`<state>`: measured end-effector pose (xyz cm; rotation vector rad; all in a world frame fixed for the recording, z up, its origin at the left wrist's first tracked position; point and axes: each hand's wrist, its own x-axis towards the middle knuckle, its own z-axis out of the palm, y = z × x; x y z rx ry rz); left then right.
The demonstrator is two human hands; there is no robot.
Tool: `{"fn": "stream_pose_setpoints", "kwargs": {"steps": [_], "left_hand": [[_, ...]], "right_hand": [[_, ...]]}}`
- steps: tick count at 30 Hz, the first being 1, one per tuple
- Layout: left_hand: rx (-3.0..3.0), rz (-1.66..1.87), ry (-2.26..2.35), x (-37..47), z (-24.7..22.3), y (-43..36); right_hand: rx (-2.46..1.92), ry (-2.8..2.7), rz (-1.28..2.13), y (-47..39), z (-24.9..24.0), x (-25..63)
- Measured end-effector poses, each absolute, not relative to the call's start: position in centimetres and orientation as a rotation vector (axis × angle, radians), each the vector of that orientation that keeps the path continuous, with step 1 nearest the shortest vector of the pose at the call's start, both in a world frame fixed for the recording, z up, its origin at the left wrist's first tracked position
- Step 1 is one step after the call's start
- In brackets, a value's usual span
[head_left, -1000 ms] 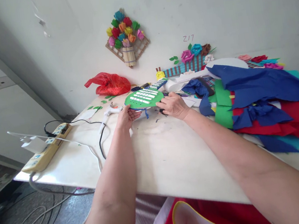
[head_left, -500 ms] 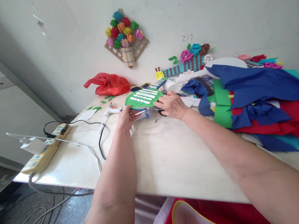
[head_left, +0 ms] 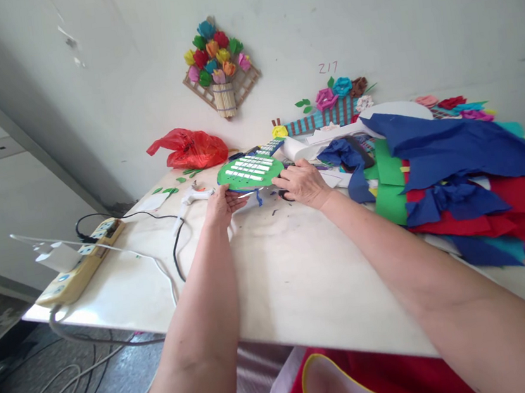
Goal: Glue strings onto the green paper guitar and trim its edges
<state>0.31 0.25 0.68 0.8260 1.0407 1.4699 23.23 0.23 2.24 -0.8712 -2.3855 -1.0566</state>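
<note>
A flat green paper craft piece point(head_left: 267, 177) with rows of white strips is held just above the table, between my two hands. My left hand point(head_left: 223, 205) grips its near left edge, thumb on top and fingers underneath. At the right edge, my right hand point(head_left: 303, 183) pinches the rim. A bit of blue material point(head_left: 259, 198) hangs from the near edge. Left of my left hand lies a white glue gun point(head_left: 195, 195) with a black cord. Behind the green piece, a dark blue and green part with white strips point(head_left: 270, 148) extends toward the wall.
A red plastic bag point(head_left: 194, 149) and green paper leaves point(head_left: 166, 190) lie at the back left. A yellow power strip point(head_left: 83, 260) with cords runs along the left edge. Coloured sheets point(head_left: 466, 139) pile up at the right. A paper flower basket point(head_left: 225, 99) hangs on the wall.
The green piece has shifted slightly left and tipped a little flatter. Both hands keep their hold on it.
</note>
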Motion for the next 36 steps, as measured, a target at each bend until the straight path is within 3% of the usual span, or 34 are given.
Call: {"fn": "stream_pose_setpoints", "kwargs": {"steps": [9, 36], "left_hand": [[0.785, 1.331, 1.061, 0.3, 0.9, 0.0], [0.858, 1.413, 1.010, 0.0, 1.0, -0.3]], "right_hand": [[-0.901, -2.361, -1.074, 0.6, 1.8, 23.4], [-0.850, -2.375, -0.926, 0.0, 1.8, 23.1]]}}
